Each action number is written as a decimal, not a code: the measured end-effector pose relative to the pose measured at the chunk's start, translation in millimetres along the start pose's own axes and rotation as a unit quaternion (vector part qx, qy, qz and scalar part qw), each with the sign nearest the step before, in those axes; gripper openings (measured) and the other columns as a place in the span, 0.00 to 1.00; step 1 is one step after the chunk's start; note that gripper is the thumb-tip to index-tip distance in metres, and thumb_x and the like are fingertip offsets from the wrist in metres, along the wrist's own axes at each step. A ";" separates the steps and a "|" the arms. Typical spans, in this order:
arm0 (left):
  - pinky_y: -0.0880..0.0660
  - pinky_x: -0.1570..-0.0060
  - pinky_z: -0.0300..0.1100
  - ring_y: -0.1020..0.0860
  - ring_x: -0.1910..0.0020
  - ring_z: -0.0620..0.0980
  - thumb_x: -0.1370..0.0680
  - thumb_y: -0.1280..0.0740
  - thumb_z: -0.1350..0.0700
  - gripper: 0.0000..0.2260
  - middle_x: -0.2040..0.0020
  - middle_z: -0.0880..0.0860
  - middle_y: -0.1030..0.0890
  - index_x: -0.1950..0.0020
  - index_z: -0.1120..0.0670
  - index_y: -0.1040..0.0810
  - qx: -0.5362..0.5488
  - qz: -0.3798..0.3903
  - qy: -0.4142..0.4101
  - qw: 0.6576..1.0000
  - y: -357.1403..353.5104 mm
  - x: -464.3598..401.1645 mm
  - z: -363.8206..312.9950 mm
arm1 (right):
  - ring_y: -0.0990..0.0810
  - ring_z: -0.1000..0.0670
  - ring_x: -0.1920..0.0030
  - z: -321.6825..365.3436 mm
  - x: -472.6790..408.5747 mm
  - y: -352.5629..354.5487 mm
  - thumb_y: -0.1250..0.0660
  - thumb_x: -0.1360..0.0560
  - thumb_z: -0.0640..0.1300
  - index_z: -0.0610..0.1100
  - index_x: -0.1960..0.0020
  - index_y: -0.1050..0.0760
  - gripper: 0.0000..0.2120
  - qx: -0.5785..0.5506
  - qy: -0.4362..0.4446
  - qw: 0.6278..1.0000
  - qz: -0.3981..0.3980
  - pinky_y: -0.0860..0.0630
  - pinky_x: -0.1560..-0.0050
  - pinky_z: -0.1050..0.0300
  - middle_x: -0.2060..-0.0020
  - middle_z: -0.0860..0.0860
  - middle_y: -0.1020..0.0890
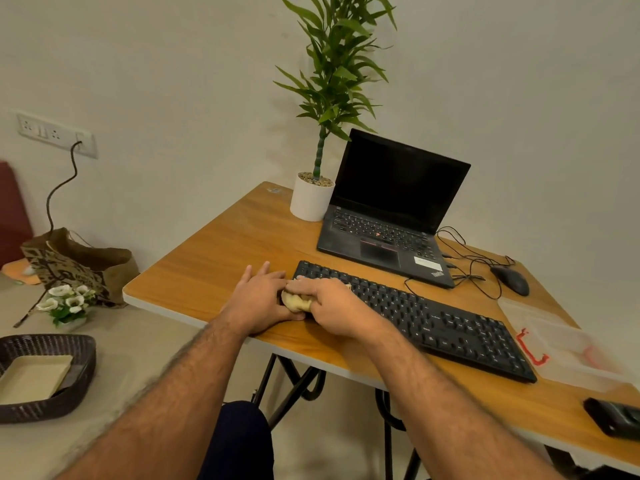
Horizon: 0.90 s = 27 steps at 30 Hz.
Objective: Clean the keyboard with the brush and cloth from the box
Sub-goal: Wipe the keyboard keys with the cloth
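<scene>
Here, at the near left end of a black keyboard [415,317], the person's two hands meet. The right hand [332,306] has its fingers curled round a bunched, pale yellow cloth [294,301] and presses it onto the keyboard's left edge. The left hand [258,299] lies with its fingers fairly straight on the wooden counter [214,258], just beside the keyboard's end and touching the cloth, apparently steadying things.

The keyboard sits slanted across the counter, its near edge close to the counter's front rim. Beyond it stands an open black laptop [391,209] with a dark screen, a potted plant [313,199] to its left, and a wired mouse [510,279] among loose cables to its right. A clear plastic box [568,344] with a red clip rests at the keyboard's right end; no brush can be made out.

The likely risk: a firm wipe could skid the keyboard towards the front rim, or shove it into the box. A loose fold of the cloth might also catch under a keycap and lift it.
</scene>
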State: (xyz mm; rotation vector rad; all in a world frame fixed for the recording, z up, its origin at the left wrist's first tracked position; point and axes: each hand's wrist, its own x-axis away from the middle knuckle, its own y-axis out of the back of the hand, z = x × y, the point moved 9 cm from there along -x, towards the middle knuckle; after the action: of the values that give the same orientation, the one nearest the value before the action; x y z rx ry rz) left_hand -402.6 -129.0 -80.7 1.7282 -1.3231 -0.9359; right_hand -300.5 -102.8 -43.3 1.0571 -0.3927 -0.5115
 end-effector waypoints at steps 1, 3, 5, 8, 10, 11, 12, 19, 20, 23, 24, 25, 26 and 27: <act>0.61 0.23 0.54 0.51 0.19 0.51 0.26 0.31 0.36 0.32 0.21 0.49 0.37 0.25 0.45 0.31 0.000 -0.002 -0.001 1.000 0.5 -0.2 0.0 | 0.34 0.51 0.26 2.0 3.1 -2.5 0.44 0.22 0.33 0.54 0.31 0.26 0.26 -0.006 0.009 1.000 0.000 0.39 0.25 0.50 0.28 0.50 0.28; 0.60 0.22 0.53 0.51 0.19 0.51 0.25 0.32 0.37 0.31 0.21 0.48 0.37 0.24 0.47 0.31 -0.009 -0.002 0.000 1.000 0.4 -1.0 -0.4 | 0.33 0.53 0.27 0.4 8.0 0.5 0.43 0.22 0.32 0.53 0.32 0.23 0.25 -0.031 0.010 0.999 0.018 0.41 0.24 0.54 0.29 0.52 0.27; 0.60 0.22 0.53 0.52 0.19 0.50 0.25 0.31 0.36 0.34 0.21 0.48 0.37 0.23 0.49 0.33 -0.014 0.001 0.004 1.000 0.1 -0.6 0.1 | 0.28 0.53 0.32 -4.6 9.8 11.0 0.42 0.23 0.32 0.53 0.36 0.20 0.24 -0.045 -0.005 0.998 0.031 0.34 0.28 0.54 0.32 0.53 0.23; 0.61 0.22 0.52 0.52 0.19 0.50 0.28 0.32 0.31 0.41 0.20 0.48 0.39 0.21 0.52 0.36 -0.008 0.013 0.004 1.000 -0.2 0.8 0.3 | 0.25 0.53 0.38 -17.3 5.6 45.8 0.43 0.23 0.33 0.52 0.38 0.19 0.23 -0.051 -0.034 0.996 -0.065 0.29 0.36 0.56 0.36 0.53 0.20; 0.61 0.22 0.52 0.52 0.19 0.50 0.29 0.35 0.28 0.43 0.20 0.49 0.40 0.21 0.51 0.37 -0.014 0.019 0.003 1.000 -1.0 2.3 -1.6 | 0.26 0.52 0.38 -26.1 4.2 61.6 0.44 0.22 0.33 0.50 0.35 0.21 0.23 -0.045 -0.048 0.986 -0.151 0.32 0.40 0.61 0.37 0.51 0.21; 0.61 0.22 0.52 0.52 0.19 0.50 0.28 0.37 0.28 0.43 0.19 0.50 0.41 0.21 0.51 0.38 -0.023 0.022 0.003 0.999 -1.5 2.9 -2.2 | 0.26 0.53 0.39 -27.5 3.1 59.8 0.45 0.21 0.34 0.49 0.33 0.23 0.22 -0.049 -0.054 0.984 -0.163 0.33 0.42 0.62 0.37 0.50 0.21; 0.61 0.22 0.52 0.52 0.19 0.51 0.28 0.38 0.27 0.43 0.19 0.50 0.42 0.20 0.51 0.39 -0.035 0.027 0.003 0.999 -2.4 3.2 -3.3 | 0.27 0.52 0.38 -27.4 0.4 51.0 0.45 0.20 0.34 0.48 0.31 0.25 0.22 -0.052 -0.052 0.986 -0.148 0.33 0.41 0.61 0.36 0.50 0.22; 0.61 0.22 0.54 0.54 0.19 0.52 0.25 0.42 0.28 0.40 0.18 0.50 0.45 0.19 0.50 0.41 -0.059 0.044 -0.004 0.997 -7.0 0.7 -4.5 | 0.39 0.53 0.23 -24.8 -10.1 9.6 0.43 0.22 0.35 0.52 0.27 0.29 0.25 -0.011 -0.006 0.999 -0.032 0.46 0.22 0.55 0.25 0.52 0.32; 0.61 0.22 0.54 0.54 0.19 0.52 0.25 0.42 0.29 0.39 0.18 0.50 0.45 0.19 0.49 0.41 -0.060 0.046 -0.005 0.997 -7.3 1.0 -4.6 | 0.38 0.53 0.24 -26.4 -8.8 12.2 0.43 0.22 0.35 0.53 0.28 0.28 0.25 -0.013 -0.007 1.000 -0.017 0.44 0.23 0.55 0.26 0.52 0.31; 0.61 0.22 0.54 0.54 0.19 0.52 0.24 0.42 0.29 0.39 0.18 0.50 0.45 0.20 0.49 0.41 -0.060 0.044 -0.005 0.997 -6.3 1.8 -3.8 | 0.34 0.51 0.26 -24.9 -12.3 18.6 0.43 0.22 0.35 0.55 0.28 0.29 0.26 -0.010 -0.014 1.000 -0.007 0.40 0.27 0.57 0.26 0.53 0.31; 0.61 0.22 0.54 0.54 0.19 0.52 0.24 0.42 0.29 0.38 0.18 0.49 0.44 0.20 0.49 0.40 -0.058 0.040 -0.009 0.997 -6.1 1.9 -3.9 | 0.37 0.51 0.25 -20.0 -14.4 15.9 0.44 0.22 0.34 0.54 0.26 0.31 0.27 -0.003 -0.012 1.000 -0.009 0.42 0.25 0.55 0.25 0.52 0.33; 0.61 0.22 0.54 0.54 0.19 0.52 0.23 0.42 0.30 0.37 0.19 0.48 0.44 0.20 0.49 0.40 -0.056 0.036 -0.014 0.998 -6.2 1.2 -4.4 | 0.40 0.51 0.23 -16.6 -16.0 10.7 0.44 0.22 0.33 0.53 0.25 0.33 0.29 0.005 -0.012 1.000 -0.013 0.45 0.23 0.54 0.23 0.52 0.36; 0.61 0.22 0.54 0.53 0.19 0.52 0.23 0.42 0.30 0.36 0.19 0.47 0.43 0.20 0.49 0.39 -0.056 0.033 -0.017 0.998 -6.6 1.0 -4.7 | 0.43 0.52 0.22 -14.0 -16.7 5.4 0.45 0.22 0.32 0.53 0.24 0.34 0.30 0.010 -0.012 1.000 -0.018 0.48 0.22 0.53 0.22 0.52 0.39; 0.61 0.22 0.54 0.54 0.19 0.52 0.23 0.42 0.30 0.36 0.19 0.47 0.43 0.20 0.48 0.39 -0.055 0.032 -0.018 0.998 -6.5 0.7 -4.6 | 0.44 0.52 0.22 -13.2 -16.9 2.5 0.45 0.22 0.32 0.53 0.24 0.34 0.30 0.010 -0.011 1.000 -0.023 0.49 0.22 0.53 0.22 0.51 0.39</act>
State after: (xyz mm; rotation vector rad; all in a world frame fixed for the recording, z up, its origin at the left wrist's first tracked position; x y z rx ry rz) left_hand -395.6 -127.9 -84.5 1.5840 -1.3175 -0.9876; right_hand -306.7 -82.6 -47.9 1.0821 -0.3938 -0.5619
